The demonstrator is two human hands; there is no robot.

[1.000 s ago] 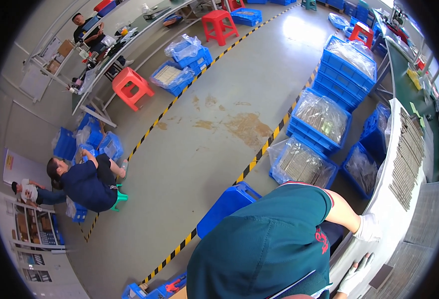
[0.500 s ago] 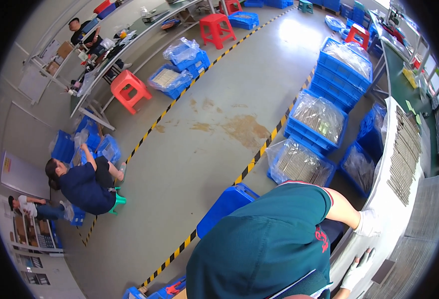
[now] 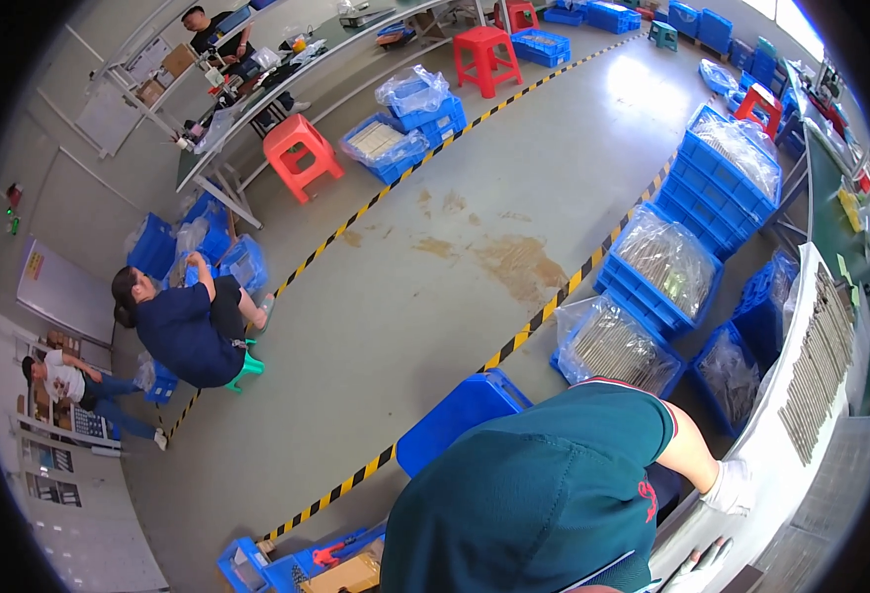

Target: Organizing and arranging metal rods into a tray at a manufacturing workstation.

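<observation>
My left hand (image 3: 731,487), in a white glove, rests on the near side of the white-covered worktable (image 3: 763,472). Its fingers blend into the pale surface, so their pose is unclear. Lower down, at the bottom edge, my right hand (image 3: 695,563) lies on the same cover with fingers spread and nothing visible in them. Its glove is white with darker fingertips. Beyond my left hand, a long row of slim grey metal rods (image 3: 819,368) lies side by side on the white cover. My teal-shirted shoulder and torso hide part of the table's near edge.
Blue crates of rods in clear plastic (image 3: 621,346) stand beside the table, some stacked (image 3: 722,183). A blue lid-like panel (image 3: 460,420) is near my body. Across the striped floor line, a person in navy (image 3: 183,331) sits on a green stool; red stools (image 3: 299,156) stand farther off.
The view has swung, so the surroundings sit farther right and the table lower. Less of my right hand shows. The far-left person in white has shifted a leg outward. Both my hands remain on the table.
</observation>
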